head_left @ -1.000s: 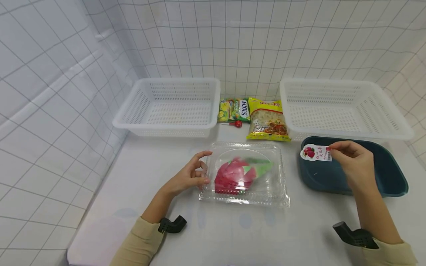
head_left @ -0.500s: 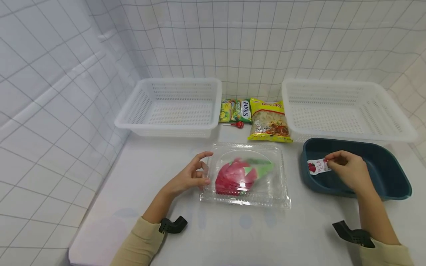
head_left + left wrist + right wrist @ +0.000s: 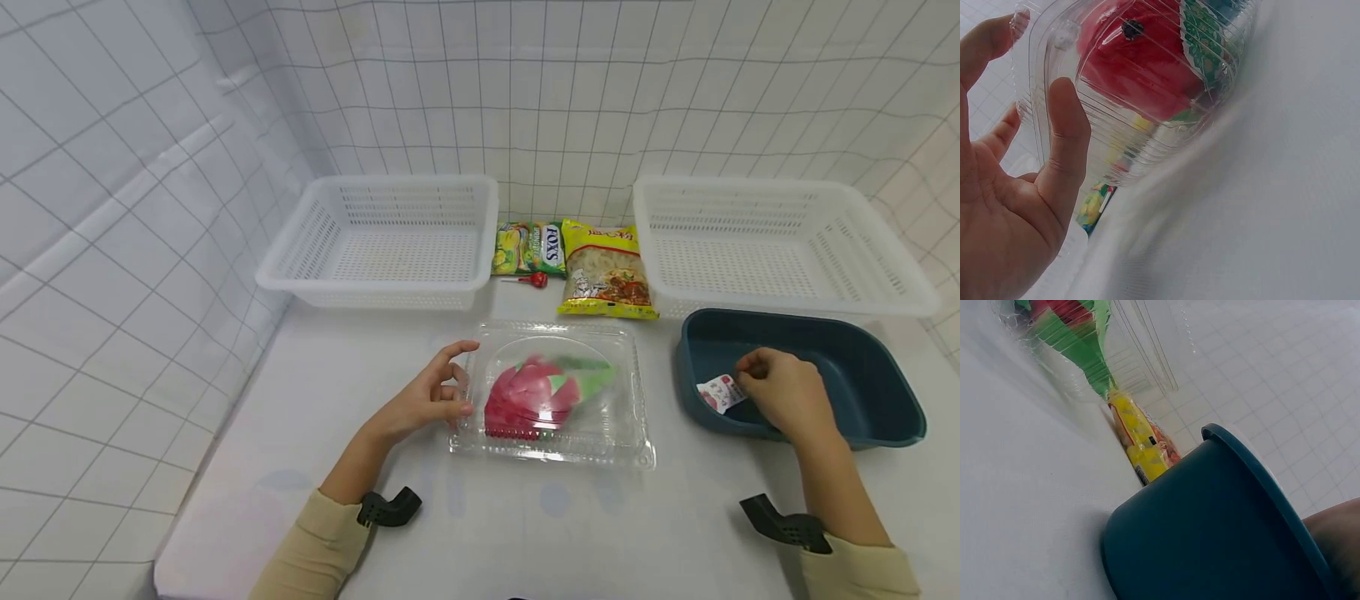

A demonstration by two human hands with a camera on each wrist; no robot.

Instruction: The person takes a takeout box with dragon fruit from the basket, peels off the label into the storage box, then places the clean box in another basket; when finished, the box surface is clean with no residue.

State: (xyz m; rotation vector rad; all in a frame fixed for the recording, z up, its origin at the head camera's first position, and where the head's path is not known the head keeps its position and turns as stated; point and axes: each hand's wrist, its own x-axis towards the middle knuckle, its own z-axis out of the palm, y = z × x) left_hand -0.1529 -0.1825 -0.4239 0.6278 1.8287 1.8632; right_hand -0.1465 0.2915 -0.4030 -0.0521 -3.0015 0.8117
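- Teal tub (image 3: 862,375): off to your right.
- Clear plastic box (image 3: 622,417): sitting right in front of you, pink-and-green fruit (image 3: 532,387) inside.
- Your left hand (image 3: 422,402): gripping the box's left edge.
- Your right hand (image 3: 787,392): down in the tub, fingertips pinching.
- Red-and-white card (image 3: 720,393): in that pinch, near the tub's left wall.

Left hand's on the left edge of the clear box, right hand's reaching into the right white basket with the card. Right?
Container's wrong: the right hand is reaching into the dark teal tub in front of the right white basket, per the head view. Card at its fingertips and left hand on the clear box are correct.
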